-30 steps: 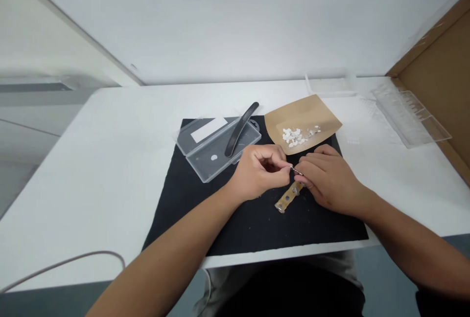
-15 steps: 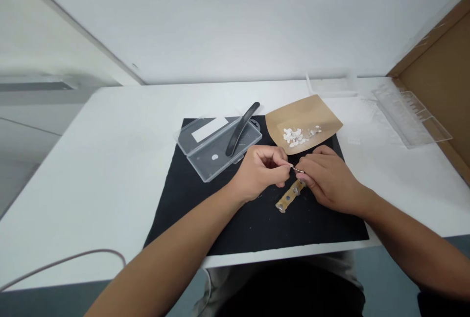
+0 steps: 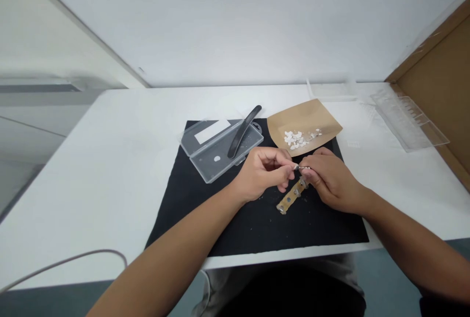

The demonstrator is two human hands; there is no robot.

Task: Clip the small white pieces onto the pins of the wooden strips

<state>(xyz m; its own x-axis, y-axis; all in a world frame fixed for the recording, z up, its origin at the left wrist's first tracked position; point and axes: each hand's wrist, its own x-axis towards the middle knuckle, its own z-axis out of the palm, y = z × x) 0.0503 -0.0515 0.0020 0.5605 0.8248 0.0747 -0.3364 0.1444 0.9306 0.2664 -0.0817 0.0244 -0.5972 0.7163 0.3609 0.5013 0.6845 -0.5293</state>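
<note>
My left hand (image 3: 265, 174) is closed in a pinch above the black mat (image 3: 205, 204), its fingertips on a tiny pale piece. My right hand (image 3: 332, 180) is curled shut on a thin metal tool (image 3: 304, 168) whose tip meets the left fingertips. Just below the hands a tan strip (image 3: 292, 195) with small metal studs lies on the mat, its upper end under my right fingers. A brown paper sheet (image 3: 312, 116) behind the hands carries a heap of small white pieces (image 3: 294, 138).
An open clear plastic case (image 3: 220, 147) with a black curved file (image 3: 244, 130) across it lies at the mat's back left. Clear plastic trays (image 3: 407, 116) sit at the back right beside a brown board. A cable (image 3: 62, 261) loops over the white table's near left.
The hands have stayed together; the left fingers opened slightly and the tool now lies more level between the hands. The view shifted a little.
</note>
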